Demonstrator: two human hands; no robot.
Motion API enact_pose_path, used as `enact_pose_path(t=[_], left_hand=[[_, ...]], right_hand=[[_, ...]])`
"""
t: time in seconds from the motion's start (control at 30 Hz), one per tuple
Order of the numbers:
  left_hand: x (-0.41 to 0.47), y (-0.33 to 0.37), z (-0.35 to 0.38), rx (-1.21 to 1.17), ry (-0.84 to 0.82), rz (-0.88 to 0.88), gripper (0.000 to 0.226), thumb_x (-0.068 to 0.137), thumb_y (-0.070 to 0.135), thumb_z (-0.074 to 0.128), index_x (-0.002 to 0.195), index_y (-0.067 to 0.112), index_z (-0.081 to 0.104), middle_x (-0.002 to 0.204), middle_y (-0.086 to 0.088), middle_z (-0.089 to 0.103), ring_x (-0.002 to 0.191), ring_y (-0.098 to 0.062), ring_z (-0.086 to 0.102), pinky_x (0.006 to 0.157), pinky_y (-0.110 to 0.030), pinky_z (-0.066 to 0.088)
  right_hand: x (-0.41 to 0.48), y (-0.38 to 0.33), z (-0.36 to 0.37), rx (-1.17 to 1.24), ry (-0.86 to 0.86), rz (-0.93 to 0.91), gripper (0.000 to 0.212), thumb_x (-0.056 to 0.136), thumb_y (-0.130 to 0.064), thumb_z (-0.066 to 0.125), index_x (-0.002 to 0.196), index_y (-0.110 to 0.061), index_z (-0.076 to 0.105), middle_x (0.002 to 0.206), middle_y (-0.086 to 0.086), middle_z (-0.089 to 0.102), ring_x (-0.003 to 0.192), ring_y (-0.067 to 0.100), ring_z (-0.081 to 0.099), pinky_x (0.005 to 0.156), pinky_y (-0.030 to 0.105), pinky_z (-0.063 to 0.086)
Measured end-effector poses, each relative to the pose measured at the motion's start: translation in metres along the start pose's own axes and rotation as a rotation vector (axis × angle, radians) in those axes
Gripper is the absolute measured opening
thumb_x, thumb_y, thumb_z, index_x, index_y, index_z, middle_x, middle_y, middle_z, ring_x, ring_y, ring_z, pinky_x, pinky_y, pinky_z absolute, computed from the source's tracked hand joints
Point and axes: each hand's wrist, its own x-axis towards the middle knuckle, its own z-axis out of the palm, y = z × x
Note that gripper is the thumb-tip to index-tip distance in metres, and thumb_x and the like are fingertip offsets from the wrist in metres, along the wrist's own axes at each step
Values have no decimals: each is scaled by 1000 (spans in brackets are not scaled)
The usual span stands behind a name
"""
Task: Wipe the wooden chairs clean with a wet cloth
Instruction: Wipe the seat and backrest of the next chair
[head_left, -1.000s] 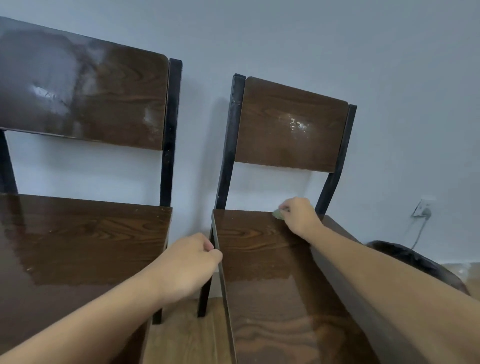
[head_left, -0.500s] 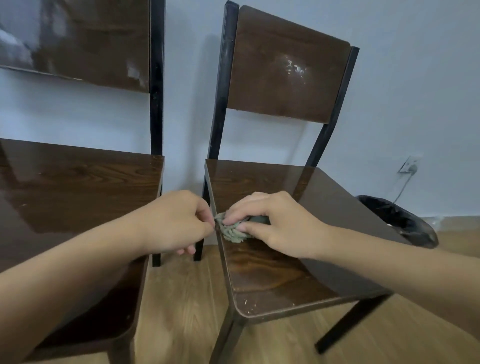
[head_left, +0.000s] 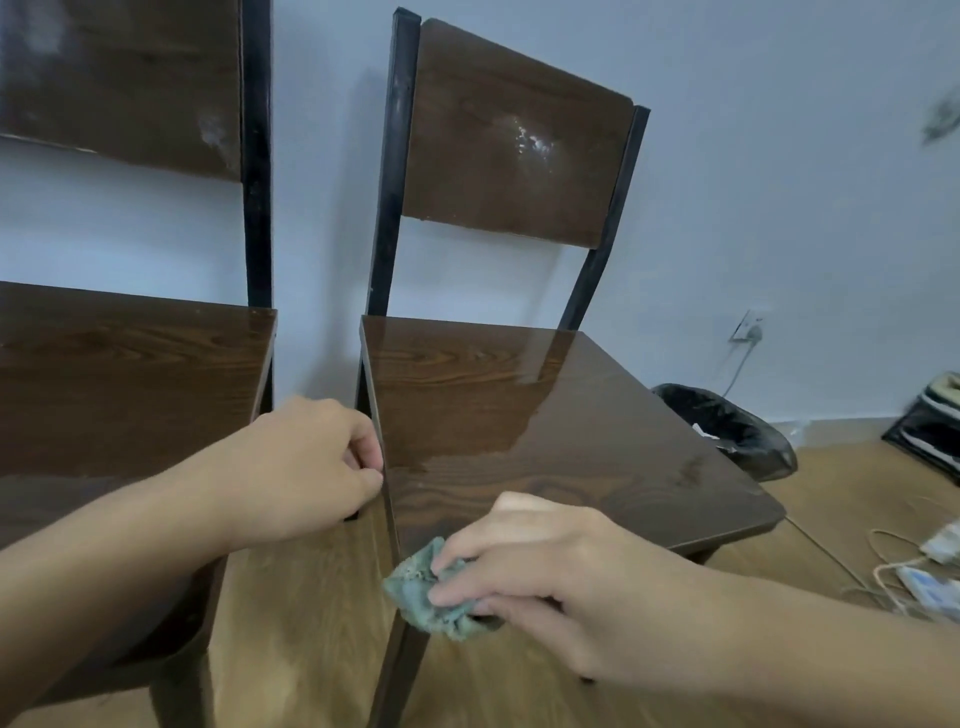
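- Two chairs; right chair (head_left: 519, 415) seat being wiped, wad of cloth (head_left: 423, 590) at its 7 o'clock front corner.
- Right hand (head_left: 545, 577) fingers pinched on cloth; left hand (head_left: 306, 467) curled on seat's 9 o'clock edge, steadying.
- Next, likely: run down front edge, keep pressure.
- Versus half a second back: cloth slid from mid left edge nearer the front corner.

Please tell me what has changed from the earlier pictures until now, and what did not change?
The right hand drew the green cloth from the back of the right chair's seat forward to its front left corner, keeping hold of it. The left hand stayed closed on that seat's left edge. Both chairs kept their places; only the camera tilted down.
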Motion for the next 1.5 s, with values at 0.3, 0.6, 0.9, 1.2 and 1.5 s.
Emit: enact_pose_path(t=[0.3, 0.6, 0.9, 1.2, 1.5], left_hand=[[7, 6, 11, 261, 230, 134, 3, 87, 42, 56, 85, 41, 58, 75, 16, 62, 71, -3, 63, 67, -27, 59], [16, 10, 10, 287, 285, 168, 9, 86, 45, 54, 94, 44, 57, 81, 18, 55, 73, -1, 58, 66, -26, 56], [20, 2, 10, 278, 271, 157, 12, 84, 48, 52, 95, 44, 57, 82, 19, 55, 74, -2, 60, 67, -26, 56], [27, 2, 11, 295, 258, 141, 10, 85, 49, 50, 93, 46, 55, 84, 19, 55, 76, -2, 60, 71, -26, 57], [36, 12, 3, 279, 222, 113, 19, 85, 48, 50, 101, 43, 60, 92, 23, 56, 87, -4, 62, 78, -29, 59]], right_hand=[[-71, 34, -30, -309, -90, 159, 12, 98, -10, 62, 103, -14, 73, 116, -1, 67, 95, 17, 55, 85, 11, 34], [-167, 106, -69, -480, -27, 435, 8, 94, -21, 68, 100, -23, 71, 119, -9, 71, 111, 2, 62, 91, 17, 51], [-217, 169, -106, -631, -216, 579, 13, 101, -22, 57, 102, -34, 60, 104, -19, 66, 94, -4, 59, 77, 24, 56], [-149, 166, -103, -439, 54, 535, 27, 93, -13, 72, 113, -30, 75, 120, -22, 67, 113, -11, 57, 96, 9, 45], [-148, 225, -102, -732, -391, 718, 26, 89, -25, 68, 115, -30, 72, 120, -10, 62, 110, 14, 58, 93, 30, 52]])
